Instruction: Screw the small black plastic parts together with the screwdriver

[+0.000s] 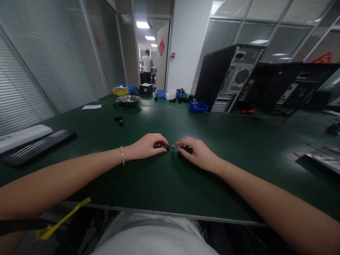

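Note:
Close to the green tabletop, my left hand is closed on a small black part with a greenish face; its exact kind is too small to tell. Across a narrow gap, my right hand pinches a screwdriver with a dark handle. The thin metal shaft points left toward the black part, and the tip looks just short of it. My fingers hide most of both things. Farther off to the left lie small black pieces, two or three of them, one with a green spot.
A metal bowl, a yellow bin and blue bins line the far side. Computer towers stand at right. Long casings lie at left, metal parts at right. A person stands beyond the doorway.

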Motion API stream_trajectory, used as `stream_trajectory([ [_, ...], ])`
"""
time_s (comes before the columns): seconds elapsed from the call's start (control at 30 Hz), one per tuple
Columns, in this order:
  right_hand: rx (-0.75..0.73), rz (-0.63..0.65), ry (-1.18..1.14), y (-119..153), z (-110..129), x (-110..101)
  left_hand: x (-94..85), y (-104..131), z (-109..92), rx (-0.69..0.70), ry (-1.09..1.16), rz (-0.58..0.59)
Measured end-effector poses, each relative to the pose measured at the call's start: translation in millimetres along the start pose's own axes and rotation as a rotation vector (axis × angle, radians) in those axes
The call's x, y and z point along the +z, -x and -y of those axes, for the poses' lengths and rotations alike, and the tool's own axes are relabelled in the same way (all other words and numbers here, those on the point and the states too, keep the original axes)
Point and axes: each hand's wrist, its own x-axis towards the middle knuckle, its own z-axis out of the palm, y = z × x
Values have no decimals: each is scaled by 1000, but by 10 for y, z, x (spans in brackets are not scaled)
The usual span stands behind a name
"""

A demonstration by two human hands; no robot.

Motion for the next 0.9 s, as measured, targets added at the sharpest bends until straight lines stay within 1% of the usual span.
stream_trajectory([
  [0.27,-42,13,6,1,13,-3,48,9,-17,24,51,-52],
  [0.53,-34,61,18,1,56,-29,95,13,-70,86,-19,-86],
  [0.7,-32,34,-74,5,77,-22,80,30,-85,76,36,-112],
  [0.9,-28,6,-124,6,41,16,66,32,-73,53,81,-146],
])
